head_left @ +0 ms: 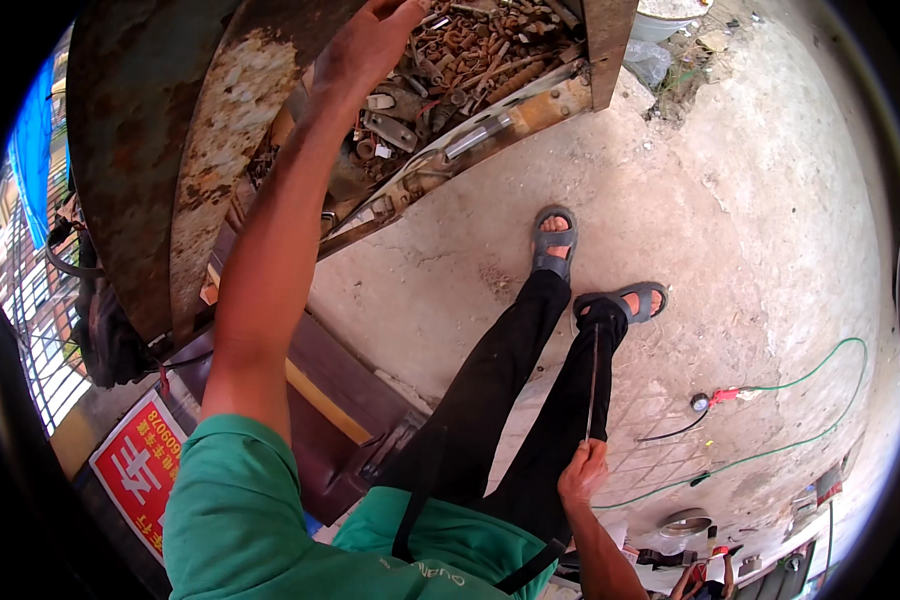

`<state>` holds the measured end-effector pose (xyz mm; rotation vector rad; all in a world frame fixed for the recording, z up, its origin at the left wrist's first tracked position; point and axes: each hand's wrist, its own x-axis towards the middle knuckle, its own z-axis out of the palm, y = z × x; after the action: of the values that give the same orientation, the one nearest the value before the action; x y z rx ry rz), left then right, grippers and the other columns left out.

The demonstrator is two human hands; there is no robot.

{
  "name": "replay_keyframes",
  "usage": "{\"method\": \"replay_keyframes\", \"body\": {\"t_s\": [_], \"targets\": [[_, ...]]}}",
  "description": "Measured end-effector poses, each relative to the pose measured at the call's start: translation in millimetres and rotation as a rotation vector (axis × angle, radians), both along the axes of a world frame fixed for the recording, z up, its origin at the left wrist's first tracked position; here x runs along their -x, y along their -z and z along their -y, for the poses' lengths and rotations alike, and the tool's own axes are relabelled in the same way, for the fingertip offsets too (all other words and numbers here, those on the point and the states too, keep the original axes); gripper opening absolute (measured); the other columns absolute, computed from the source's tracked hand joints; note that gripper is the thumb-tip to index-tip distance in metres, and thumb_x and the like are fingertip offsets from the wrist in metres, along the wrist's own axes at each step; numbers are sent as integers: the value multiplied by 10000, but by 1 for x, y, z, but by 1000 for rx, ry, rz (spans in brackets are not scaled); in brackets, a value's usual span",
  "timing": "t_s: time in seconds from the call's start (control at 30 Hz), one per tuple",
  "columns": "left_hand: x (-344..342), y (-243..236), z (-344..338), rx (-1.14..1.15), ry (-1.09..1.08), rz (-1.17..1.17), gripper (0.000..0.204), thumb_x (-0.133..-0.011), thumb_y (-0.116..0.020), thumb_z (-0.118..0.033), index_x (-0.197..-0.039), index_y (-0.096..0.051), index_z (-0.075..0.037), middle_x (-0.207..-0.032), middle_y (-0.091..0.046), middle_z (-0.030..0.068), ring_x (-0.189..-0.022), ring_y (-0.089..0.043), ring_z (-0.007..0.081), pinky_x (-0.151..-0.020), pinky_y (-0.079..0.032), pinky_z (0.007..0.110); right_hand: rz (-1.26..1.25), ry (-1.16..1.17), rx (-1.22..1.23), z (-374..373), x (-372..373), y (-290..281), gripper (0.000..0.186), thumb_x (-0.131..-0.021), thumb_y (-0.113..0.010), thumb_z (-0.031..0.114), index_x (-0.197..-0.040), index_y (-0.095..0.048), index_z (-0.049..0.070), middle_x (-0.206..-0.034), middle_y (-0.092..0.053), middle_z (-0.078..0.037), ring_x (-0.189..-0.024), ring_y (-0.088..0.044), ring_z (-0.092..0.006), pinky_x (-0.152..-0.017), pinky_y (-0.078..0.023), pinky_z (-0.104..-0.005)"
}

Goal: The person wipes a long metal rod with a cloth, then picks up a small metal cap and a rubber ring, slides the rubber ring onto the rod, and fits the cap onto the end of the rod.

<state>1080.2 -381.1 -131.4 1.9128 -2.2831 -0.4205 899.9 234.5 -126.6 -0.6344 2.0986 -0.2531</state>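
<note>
My left hand (368,48) reaches up to the top edge of the picture, over a pile of rusty bolts and small metal parts (485,50) in a worn metal tray (550,100). Its fingers are partly cut off by the edge, so their grip cannot be made out. Lower down, beside my right thigh, my right hand (583,474) is closed around one end of a thin metal rod (593,385). The rod points away toward my right foot. Whatever part of it lies inside the fist is hidden.
A rusty curved metal panel (235,130) rises left of the tray. A brown case (335,390) and a red sign (140,470) are below it. On the concrete floor at right lie a green hose (770,455) and a red-handled gauge (720,397). Another person's hands show at bottom right.
</note>
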Motion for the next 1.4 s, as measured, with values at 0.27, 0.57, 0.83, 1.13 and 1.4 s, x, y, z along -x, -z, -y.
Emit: {"method": "replay_keyframes", "body": {"t_s": [0.27,0.57,0.83,1.13,1.4], "targets": [[54,56,73,-15,-59,-72,190,-858,-613,-216,-800,-667,-43,-668,-596,74,-627,-546,218,-608,-435,388,5,14,-14,-1,-1,0,157,-944,-504,171,-916,-552,24,-728,-589,-211,-674,-580,-433,-601,-421,-507],[20,49,55,-388,77,-597,177,-900,-639,-127,-763,-616,-18,-604,-539,58,-545,-494,169,-541,-416,371,1,2,-8,2,-2,-2,152,-930,-530,177,-935,-572,31,-751,-616,-206,-688,-606,-417,-602,-444,-499],[4,15,-35,125,160,-298,259,-921,-646,-160,-1164,-661,-70,-1184,-631,51,-1059,-604,142,-903,-485,298,23,38,-72,17,6,-10,152,-936,-532,220,-963,-574,76,-814,-652,-197,-755,-632,-418,-654,-474,-512],[-22,-71,-243,-867,73,-258,241,-895,-637,-108,-1121,-634,-25,-1010,-662,67,-923,-622,143,-821,-491,279,33,228,-66,18,26,-29,214,-952,-498,268,-992,-539,63,-807,-654,-216,-770,-635,-435,-703,-471,-547],[-80,-136,-319,-1258,155,130,346,-880,-663,-220,-1136,-648,12,-1029,-705,144,-941,-671,212,-857,-518,328,286,1233,211,-27,27,-38,194,-948,-507,254,-920,-559,69,-687,-576,-92,-565,-552,-254,-521,-438,-376]]}}
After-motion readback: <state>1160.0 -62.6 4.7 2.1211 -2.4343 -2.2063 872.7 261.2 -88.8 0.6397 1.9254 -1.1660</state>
